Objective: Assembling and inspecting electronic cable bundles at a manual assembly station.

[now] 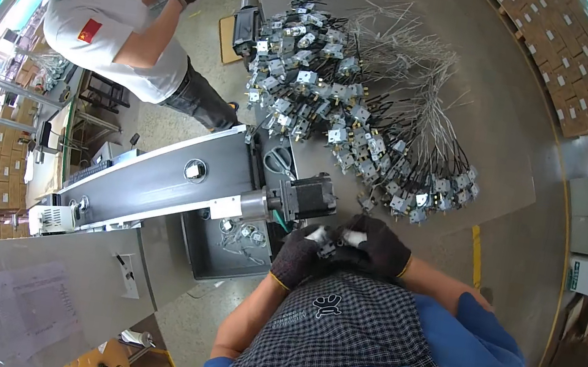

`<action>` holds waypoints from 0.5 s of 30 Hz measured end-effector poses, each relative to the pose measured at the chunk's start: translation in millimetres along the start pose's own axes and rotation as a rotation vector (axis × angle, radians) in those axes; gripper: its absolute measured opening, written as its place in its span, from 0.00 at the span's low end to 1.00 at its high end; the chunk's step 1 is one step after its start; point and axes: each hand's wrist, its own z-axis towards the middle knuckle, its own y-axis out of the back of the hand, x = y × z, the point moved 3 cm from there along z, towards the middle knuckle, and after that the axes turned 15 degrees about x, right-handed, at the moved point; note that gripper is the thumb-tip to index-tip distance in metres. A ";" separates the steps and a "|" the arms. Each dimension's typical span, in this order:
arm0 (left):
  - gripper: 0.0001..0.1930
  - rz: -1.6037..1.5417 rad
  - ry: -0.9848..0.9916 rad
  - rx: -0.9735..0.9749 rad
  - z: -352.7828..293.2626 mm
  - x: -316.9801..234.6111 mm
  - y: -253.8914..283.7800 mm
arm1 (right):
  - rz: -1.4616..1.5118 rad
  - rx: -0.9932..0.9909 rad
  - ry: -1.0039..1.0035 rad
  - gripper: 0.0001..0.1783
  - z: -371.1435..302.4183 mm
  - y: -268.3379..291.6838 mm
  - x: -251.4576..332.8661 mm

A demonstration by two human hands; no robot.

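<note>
My left hand [296,256] and my right hand [382,250] wear dark knit gloves with white at some fingertips. Close to my apron, both are closed around a small grey metal part [329,250], mostly covered by the fingers, so its exact kind cannot be made out. Just beyond them lies a large heap of silvery metal fittings [368,153] with black leads. Their thin pale wires [432,90] fan out to the far right over the grey table [500,166]. A black motor [311,197] at the conveyor's end sits nearest my left hand.
A conveyor belt [148,180] runs to the left, carrying a small fitting [194,171]. Scissors [279,160] lie by its end. Below is a grey bin [218,273] with several wired fittings. Across the conveyor stands a gloved co-worker [117,40]. Stacked cartons [561,53] stand far right.
</note>
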 end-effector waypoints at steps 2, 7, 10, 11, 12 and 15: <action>0.15 -0.902 0.261 -0.049 -10.6 0.6 0.5 | -0.070 0.013 0.098 0.14 9.3 -9.8 -1.0; 0.20 -0.247 0.171 -0.155 -86.1 12.2 24.7 | 0.770 -0.125 -0.274 0.17 25.5 -12.3 -15.2; 0.23 0.159 0.515 -0.147 -131.9 32.7 14.5 | 0.153 -0.026 -0.150 0.14 28.2 -31.5 -5.2; 0.23 0.149 0.542 -0.172 -144.4 51.2 -1.4 | -0.505 -0.021 0.113 0.14 27.5 -48.7 -4.7; 0.23 -0.070 0.603 -0.238 -150.5 71.9 -16.9 | 0.240 0.197 -0.029 0.15 35.5 -74.0 -54.4; 0.24 -0.378 0.668 -0.318 -183.8 133.4 -63.0 | -0.090 0.382 0.138 0.15 73.7 -92.0 27.7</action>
